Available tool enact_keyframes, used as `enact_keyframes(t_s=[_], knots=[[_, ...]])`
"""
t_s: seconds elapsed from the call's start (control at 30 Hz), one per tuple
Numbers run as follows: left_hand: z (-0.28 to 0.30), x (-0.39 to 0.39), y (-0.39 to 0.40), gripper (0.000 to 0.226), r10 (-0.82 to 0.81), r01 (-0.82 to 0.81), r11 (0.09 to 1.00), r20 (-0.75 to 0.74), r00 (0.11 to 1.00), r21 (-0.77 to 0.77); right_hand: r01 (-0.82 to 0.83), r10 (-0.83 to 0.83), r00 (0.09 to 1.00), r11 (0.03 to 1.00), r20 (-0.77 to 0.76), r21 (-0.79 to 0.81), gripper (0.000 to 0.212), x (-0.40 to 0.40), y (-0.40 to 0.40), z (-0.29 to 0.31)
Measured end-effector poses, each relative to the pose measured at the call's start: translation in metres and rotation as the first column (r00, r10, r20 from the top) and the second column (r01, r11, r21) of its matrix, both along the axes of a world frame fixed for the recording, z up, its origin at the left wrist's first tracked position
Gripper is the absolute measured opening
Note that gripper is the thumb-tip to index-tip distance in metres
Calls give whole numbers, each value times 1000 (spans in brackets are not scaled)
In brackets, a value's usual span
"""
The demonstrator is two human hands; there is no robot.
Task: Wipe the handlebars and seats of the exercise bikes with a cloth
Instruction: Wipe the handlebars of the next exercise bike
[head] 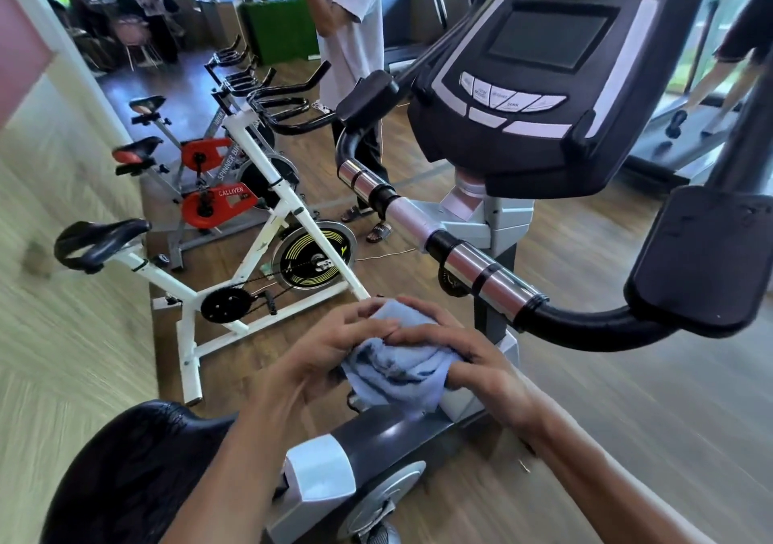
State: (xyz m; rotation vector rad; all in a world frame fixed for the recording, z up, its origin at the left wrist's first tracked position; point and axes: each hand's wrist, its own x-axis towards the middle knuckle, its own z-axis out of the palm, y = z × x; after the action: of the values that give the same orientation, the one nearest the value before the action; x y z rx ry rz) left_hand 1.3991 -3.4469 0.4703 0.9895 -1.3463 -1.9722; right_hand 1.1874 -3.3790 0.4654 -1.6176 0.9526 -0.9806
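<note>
Both hands held the light blue cloth point(397, 366) bunched at lower centre of the frame, the left hand point(330, 347) curled over its left side, the right hand point(468, 359) gripping its right. The handlebar point(468, 259) of the near exercise bike lay just above and right of them, its long axis running from upper left down to lower right, chrome grip nearest the right hand. The black seat point(138, 472) sat at lower left, under the left forearm. The handlebar probably came next, reached up and rightward
</note>
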Motion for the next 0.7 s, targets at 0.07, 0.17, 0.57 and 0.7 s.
enact_keyframes(t_s=[0.07,0.17,0.57,0.7], knots=[[21,6,-6,48,-57,65,992,73,996,-112,65,-60,986,998,153,-27,55,9,13,3],[59,9,-10,45,-201,229,939,131,971,-255,164,-147,966,984,213,-64,47,28,28,18],[198,-95,-30,93,-301,228,748,-14,953,-623,646,-623,759,685,189,-337,37,-31,35,168],[236,-153,-48,86,-313,184,636,-32,949,-749,619,-676,737,667,12,-414,38,-99,35,208]])
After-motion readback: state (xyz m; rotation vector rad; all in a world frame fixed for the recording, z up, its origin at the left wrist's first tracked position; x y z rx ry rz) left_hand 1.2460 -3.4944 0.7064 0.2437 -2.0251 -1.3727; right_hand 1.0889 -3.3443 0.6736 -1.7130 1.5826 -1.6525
